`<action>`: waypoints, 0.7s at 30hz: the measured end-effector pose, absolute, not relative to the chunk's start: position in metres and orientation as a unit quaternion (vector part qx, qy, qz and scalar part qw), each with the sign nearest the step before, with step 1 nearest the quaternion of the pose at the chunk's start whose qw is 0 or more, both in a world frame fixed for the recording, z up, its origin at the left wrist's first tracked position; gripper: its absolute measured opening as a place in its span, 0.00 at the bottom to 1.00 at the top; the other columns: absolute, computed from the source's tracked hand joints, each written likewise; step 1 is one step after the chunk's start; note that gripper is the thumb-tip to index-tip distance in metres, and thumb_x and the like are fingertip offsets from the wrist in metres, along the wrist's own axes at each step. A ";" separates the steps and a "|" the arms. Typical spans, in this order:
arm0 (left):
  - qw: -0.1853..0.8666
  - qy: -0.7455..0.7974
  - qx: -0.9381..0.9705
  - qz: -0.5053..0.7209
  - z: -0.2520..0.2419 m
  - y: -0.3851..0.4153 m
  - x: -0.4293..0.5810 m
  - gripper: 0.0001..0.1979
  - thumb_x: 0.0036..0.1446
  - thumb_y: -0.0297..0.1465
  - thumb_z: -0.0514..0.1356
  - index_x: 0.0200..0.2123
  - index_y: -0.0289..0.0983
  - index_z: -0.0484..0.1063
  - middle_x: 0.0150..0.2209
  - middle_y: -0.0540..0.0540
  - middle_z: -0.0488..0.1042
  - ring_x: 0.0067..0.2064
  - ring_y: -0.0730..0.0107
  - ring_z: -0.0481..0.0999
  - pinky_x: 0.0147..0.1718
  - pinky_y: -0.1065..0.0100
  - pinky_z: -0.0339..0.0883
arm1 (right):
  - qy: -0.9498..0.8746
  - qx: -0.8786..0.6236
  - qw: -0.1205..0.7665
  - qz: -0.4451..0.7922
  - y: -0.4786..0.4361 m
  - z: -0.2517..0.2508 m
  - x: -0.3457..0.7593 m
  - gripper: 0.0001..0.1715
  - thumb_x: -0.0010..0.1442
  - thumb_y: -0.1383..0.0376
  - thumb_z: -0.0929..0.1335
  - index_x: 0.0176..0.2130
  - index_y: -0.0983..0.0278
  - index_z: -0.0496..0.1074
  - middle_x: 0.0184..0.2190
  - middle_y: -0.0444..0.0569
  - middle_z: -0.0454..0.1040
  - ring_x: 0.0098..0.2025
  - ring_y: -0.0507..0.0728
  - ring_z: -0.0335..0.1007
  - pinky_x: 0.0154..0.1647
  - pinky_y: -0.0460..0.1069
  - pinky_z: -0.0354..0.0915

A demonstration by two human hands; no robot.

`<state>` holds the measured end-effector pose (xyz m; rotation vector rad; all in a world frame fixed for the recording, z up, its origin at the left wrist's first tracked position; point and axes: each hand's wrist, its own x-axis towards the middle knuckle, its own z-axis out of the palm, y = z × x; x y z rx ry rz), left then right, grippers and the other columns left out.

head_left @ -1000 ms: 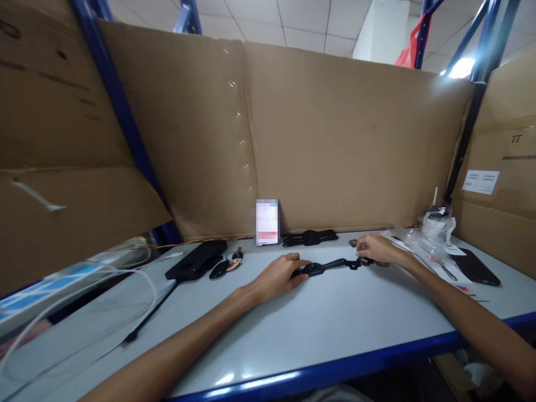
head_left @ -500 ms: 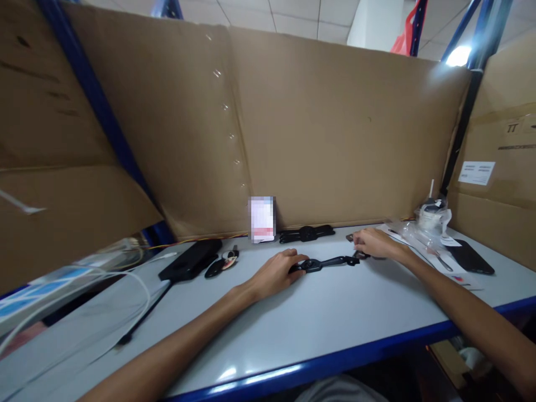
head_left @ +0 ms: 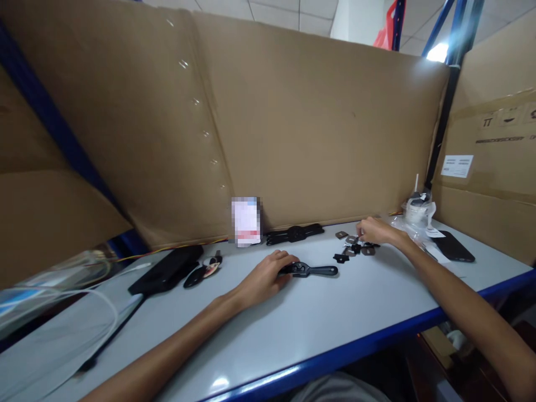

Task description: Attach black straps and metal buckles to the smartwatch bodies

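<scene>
Left hand: the left hand (head_left: 264, 279), at the centre of the frame and a little low, grips the left end of the tool, fingers over the far side and thumb along the near side.
Spokeshave-like tool: the black spokeshave-like tool (head_left: 321, 271) lies just right of the frame's centre line, below mid-height; its free handle points right, and its left end is hidden by the hand.
Right hand: the right hand (head_left: 376, 230), right of centre, has its fingertips bent down together at the pile of small parts; whether they pinch one, I cannot tell.
Small parts: square grey-brown plates (head_left: 341, 235) and a black winged piece (head_left: 341, 258) lie loosely scattered beneath and left of the right hand, the winged piece nearest the tool.
Back edge of table: a folded black bracket (head_left: 295, 233) lies beside an upright screen (head_left: 247, 221), its display blurred, in front of the cardboard panel (head_left: 293, 123).
Left of frame: a key fob (head_left: 195, 276) with keys sits beside a black box (head_left: 167, 271); a white cable (head_left: 111, 304) loops at lower left.
Right of frame: a black smartphone (head_left: 454, 246) lies near a plastic-wrapped cup (head_left: 417, 212).
Work surface: the pale table (head_left: 360, 318) has a blue front edge.
</scene>
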<state>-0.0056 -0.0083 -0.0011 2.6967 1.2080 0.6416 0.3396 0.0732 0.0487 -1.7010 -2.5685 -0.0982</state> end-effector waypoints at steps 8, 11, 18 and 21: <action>0.015 0.374 0.906 0.200 -0.001 -0.012 -0.003 0.25 0.59 0.20 0.55 0.54 0.48 0.75 0.54 0.43 0.70 0.56 0.55 0.68 0.56 0.52 0.62 | -0.851 -0.524 0.013 0.010 0.080 0.039 0.337 0.14 0.54 0.59 0.72 0.40 0.60 0.79 0.36 0.50 0.79 0.35 0.56 0.73 0.29 0.46 0.54; 0.002 0.391 0.889 0.237 -0.004 -0.011 -0.002 0.24 0.61 0.23 0.55 0.58 0.46 0.71 0.54 0.41 0.70 0.55 0.55 0.68 0.55 0.51 0.64 | -0.846 -0.533 0.024 -0.012 0.077 0.042 0.336 0.12 0.54 0.62 0.71 0.41 0.60 0.79 0.37 0.51 0.79 0.36 0.57 0.73 0.29 0.46 0.54; 0.017 0.420 0.873 0.246 -0.003 -0.011 0.000 0.15 0.67 0.33 0.53 0.49 0.37 0.76 0.45 0.40 0.76 0.48 0.56 0.73 0.51 0.54 0.66 | -0.853 -0.522 0.021 -0.002 0.076 0.042 0.335 0.09 0.55 0.64 0.70 0.38 0.60 0.79 0.34 0.50 0.80 0.35 0.56 0.73 0.29 0.46 0.54; 0.023 0.439 0.866 0.238 0.001 -0.015 0.004 0.15 0.66 0.36 0.53 0.46 0.37 0.78 0.43 0.40 0.77 0.47 0.56 0.73 0.49 0.56 0.66 | -0.850 -0.526 0.027 -0.005 0.073 0.044 0.333 0.09 0.55 0.63 0.70 0.38 0.61 0.79 0.34 0.50 0.79 0.35 0.56 0.73 0.29 0.46 0.53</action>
